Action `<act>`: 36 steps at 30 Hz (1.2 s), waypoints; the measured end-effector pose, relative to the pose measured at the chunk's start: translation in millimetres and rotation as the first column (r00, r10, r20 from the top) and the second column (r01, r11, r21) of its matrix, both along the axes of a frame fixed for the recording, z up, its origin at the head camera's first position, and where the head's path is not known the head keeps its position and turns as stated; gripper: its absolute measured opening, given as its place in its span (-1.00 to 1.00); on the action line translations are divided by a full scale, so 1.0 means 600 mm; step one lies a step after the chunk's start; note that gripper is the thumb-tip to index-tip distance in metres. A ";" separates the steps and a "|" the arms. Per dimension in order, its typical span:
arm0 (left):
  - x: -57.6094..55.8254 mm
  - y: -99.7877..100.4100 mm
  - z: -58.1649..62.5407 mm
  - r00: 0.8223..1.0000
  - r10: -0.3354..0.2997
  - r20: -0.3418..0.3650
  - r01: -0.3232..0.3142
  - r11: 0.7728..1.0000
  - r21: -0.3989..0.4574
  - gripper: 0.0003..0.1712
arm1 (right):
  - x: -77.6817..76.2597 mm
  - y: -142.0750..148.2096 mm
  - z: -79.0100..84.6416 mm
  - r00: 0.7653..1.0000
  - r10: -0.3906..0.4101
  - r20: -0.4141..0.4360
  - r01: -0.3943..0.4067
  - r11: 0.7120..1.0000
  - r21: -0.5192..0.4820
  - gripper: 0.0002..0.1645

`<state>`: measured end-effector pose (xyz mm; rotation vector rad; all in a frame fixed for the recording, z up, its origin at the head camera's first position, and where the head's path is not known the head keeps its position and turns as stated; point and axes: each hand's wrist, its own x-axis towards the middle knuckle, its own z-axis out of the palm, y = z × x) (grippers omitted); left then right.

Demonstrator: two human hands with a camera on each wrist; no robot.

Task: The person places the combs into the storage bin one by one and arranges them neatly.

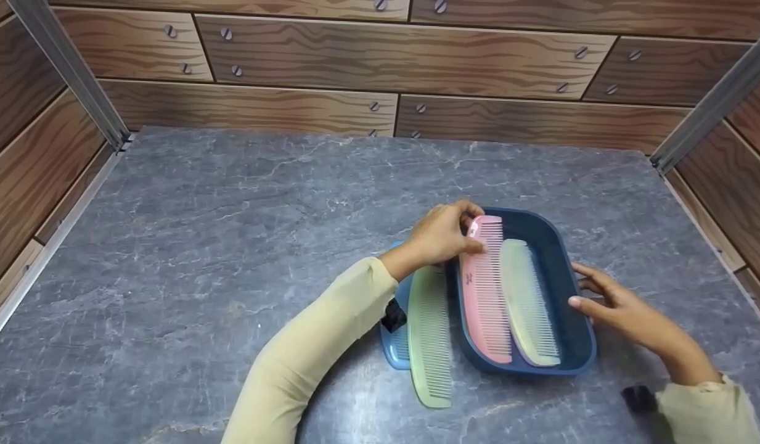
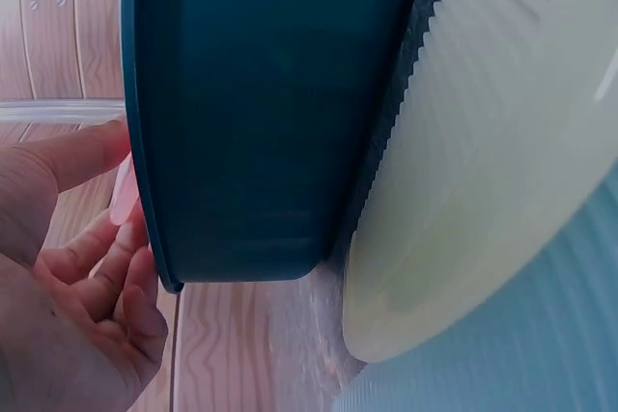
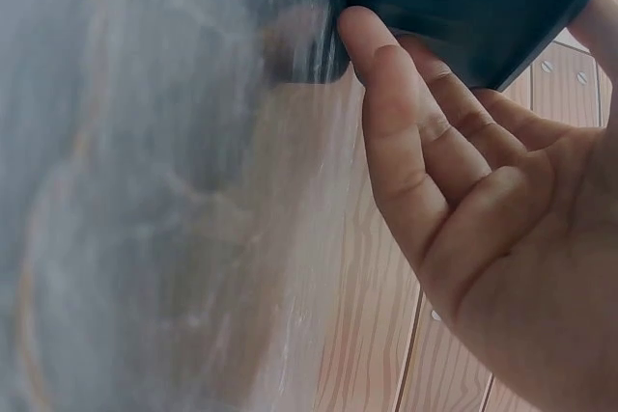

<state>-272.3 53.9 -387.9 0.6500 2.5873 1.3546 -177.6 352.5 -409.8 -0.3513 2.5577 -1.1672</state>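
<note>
Pinched narrowly between the thumb and fingers of the person's left hand (image 1: 441,234) is a long pink plastic comb (image 1: 487,290) with a small white mark near its far end. It runs lengthwise along the left side of a deep, dark blue, rounded rectangular plastic container (image 1: 574,345), its teeth toward the right and its near end within the near wall; whether that end touches the floor of the container, I cannot tell. The right hand (image 1: 626,314) holds the container from the right, thumb at the rim and fingers against the outer wall. Just to the right of the pink comb, inside the container, lies a shorter pale yellow-green plastic comb (image 1: 524,296) with its teeth also facing right. Left of the container, on the grey marble-patterned tabletop (image 1: 201,277), a long light green plastic comb (image 1: 423,333) partly overlaps a light blue plastic comb (image 1: 395,351), whose far part shows beside the left wrist. Pale yellow sleeves (image 1: 318,333) cover both forearms, with a small black device (image 1: 393,316) near the left cuff. At the far side stands a wall of brown wood-grain panels (image 1: 404,55), with grey metal posts (image 1: 77,80) at its left and right corners.
</note>
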 end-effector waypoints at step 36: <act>0.007 -0.013 0.008 0.997 -0.081 -0.013 0.082 0.996 0.046 -0.47 | -0.001 0.003 -0.003 0.999 -0.002 -0.034 0.003 0.999 0.047 -0.25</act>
